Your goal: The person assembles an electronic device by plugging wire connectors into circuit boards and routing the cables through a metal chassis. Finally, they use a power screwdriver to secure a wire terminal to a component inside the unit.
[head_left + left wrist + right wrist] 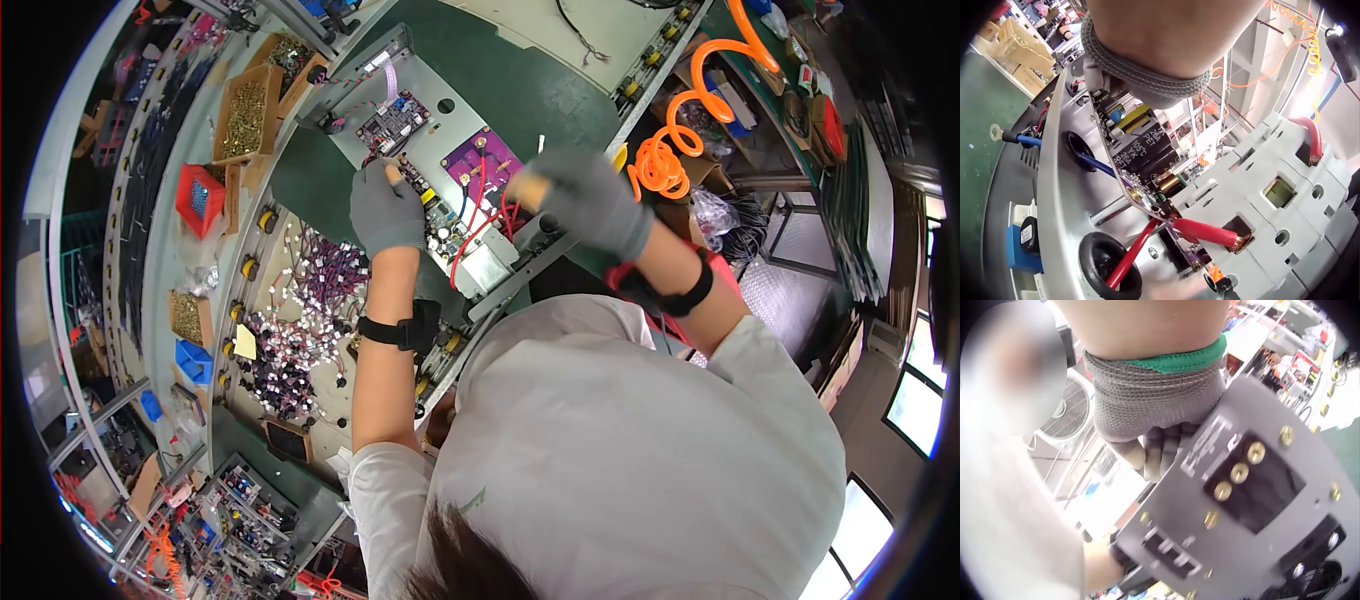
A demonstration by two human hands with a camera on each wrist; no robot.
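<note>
while hands (387,212) (595,205) work, chassis (432,84) holds boards (392,122)

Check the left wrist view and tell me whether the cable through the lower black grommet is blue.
No, a red cable runs through the lower black grommet.

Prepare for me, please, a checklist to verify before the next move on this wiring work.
1. Left hand and right hand gloved: ok.
2. Two red wires entering the terminal block: ok.
3. Those wires fully seated: cannot tell; bare copper shows at the entry.
4. Middle socket wired: not ok; no wire in it.
5. Ring terminal of the blue wire fastened: not ok; it looks free.
6. Right hand's grip: cannot tell; blurred in the head view.
</note>
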